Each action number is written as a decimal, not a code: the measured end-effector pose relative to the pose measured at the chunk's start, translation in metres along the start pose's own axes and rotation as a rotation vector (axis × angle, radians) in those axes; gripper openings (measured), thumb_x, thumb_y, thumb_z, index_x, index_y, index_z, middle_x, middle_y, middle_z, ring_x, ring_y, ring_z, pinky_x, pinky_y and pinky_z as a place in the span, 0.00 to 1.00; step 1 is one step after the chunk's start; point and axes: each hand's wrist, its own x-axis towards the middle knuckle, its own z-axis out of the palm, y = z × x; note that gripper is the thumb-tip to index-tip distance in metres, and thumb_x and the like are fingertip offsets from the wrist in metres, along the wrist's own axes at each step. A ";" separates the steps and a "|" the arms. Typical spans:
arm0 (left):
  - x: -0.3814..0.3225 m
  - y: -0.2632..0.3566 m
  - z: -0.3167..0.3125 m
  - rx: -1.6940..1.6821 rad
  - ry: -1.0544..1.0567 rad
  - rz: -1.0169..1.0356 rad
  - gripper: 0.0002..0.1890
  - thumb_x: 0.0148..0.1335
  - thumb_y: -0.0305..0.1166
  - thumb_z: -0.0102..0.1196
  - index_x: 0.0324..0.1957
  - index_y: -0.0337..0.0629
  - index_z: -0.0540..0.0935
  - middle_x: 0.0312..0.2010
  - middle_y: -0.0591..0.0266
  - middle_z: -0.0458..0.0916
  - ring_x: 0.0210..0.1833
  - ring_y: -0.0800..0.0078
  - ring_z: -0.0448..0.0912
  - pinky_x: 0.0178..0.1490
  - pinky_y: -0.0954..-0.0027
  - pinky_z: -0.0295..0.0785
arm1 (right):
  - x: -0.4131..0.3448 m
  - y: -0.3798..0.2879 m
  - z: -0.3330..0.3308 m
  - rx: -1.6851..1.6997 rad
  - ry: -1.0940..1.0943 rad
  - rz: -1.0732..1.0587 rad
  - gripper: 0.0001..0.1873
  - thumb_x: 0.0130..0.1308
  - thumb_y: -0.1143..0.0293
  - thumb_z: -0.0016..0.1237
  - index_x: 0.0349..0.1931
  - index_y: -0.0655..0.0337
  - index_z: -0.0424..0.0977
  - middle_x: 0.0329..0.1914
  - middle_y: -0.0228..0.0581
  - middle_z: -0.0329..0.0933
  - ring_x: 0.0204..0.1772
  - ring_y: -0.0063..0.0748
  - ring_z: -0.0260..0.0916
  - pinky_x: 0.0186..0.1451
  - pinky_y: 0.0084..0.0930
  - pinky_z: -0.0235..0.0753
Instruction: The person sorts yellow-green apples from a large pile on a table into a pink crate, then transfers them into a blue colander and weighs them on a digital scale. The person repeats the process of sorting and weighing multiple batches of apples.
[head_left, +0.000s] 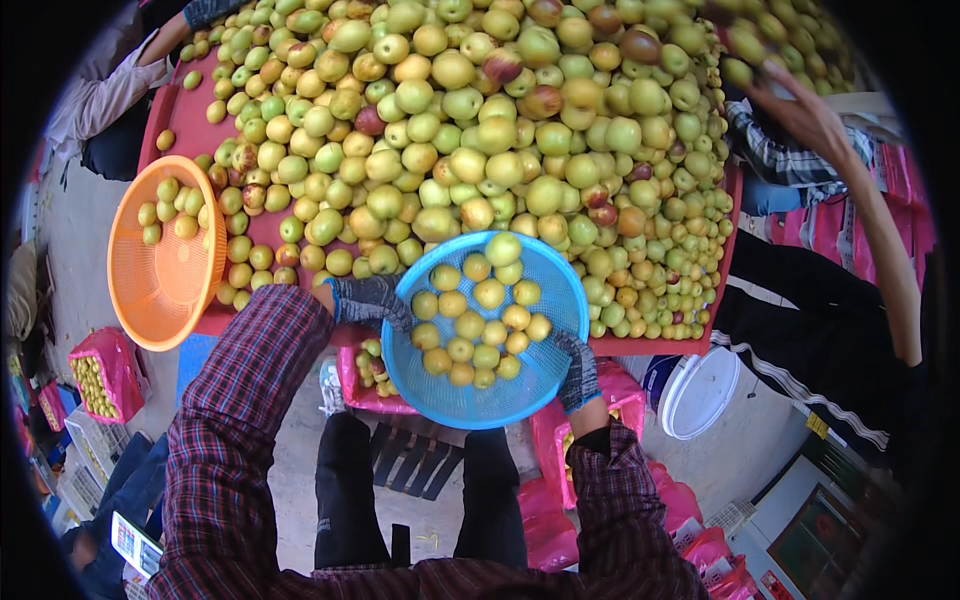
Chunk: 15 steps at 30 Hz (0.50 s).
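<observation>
A round blue plastic basket (517, 405) is tipped against the front edge of the fruit-covered table. Inside it lie many yellow-green fruits (470, 324), possibly jujubes. One larger fruit (503, 249) is at its far rim. My left hand (370, 301), in a grey knitted glove, grips the basket's left rim, some fingers hidden. On the right side, my gloved right hand (577, 373) holds the rim, its fingertips over the inner wall. Beyond the basket, a big heap of the same fruit (465, 127) covers the red tabletop (196, 112).
An orange basket (161, 277) with several fruits leans at the table's left end. Pink-lined crates (116, 375) stand on the floor, some below me. A white-lidded bucket (701, 391) sits at right. Another person's arm (817, 135) reaches in from the right; a gloved hand (206, 11) shows top left.
</observation>
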 end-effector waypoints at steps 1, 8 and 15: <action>0.000 -0.002 -0.001 -0.002 0.012 0.014 0.17 0.55 0.25 0.58 0.47 0.37 0.74 0.33 0.65 0.80 0.35 0.80 0.77 0.40 0.77 0.75 | -0.001 -0.001 0.001 -0.004 0.025 0.010 0.17 0.54 0.72 0.54 0.45 0.69 0.73 0.42 0.43 0.77 0.43 0.38 0.75 0.48 0.33 0.77; 0.006 -0.017 -0.007 -0.191 -0.008 -0.133 0.28 0.53 0.21 0.57 0.58 0.37 0.66 0.37 0.67 0.79 0.37 0.82 0.75 0.42 0.77 0.74 | 0.000 -0.001 0.003 0.012 0.060 0.012 0.17 0.52 0.73 0.52 0.43 0.68 0.74 0.40 0.42 0.77 0.41 0.39 0.75 0.47 0.33 0.77; -0.001 -0.005 0.001 -0.331 0.043 -0.195 0.26 0.51 0.22 0.58 0.54 0.38 0.69 0.38 0.63 0.79 0.40 0.76 0.77 0.46 0.74 0.73 | 0.001 0.002 0.005 -0.159 0.214 -0.107 0.09 0.53 0.75 0.49 0.35 0.64 0.75 0.35 0.37 0.77 0.39 0.33 0.74 0.47 0.28 0.74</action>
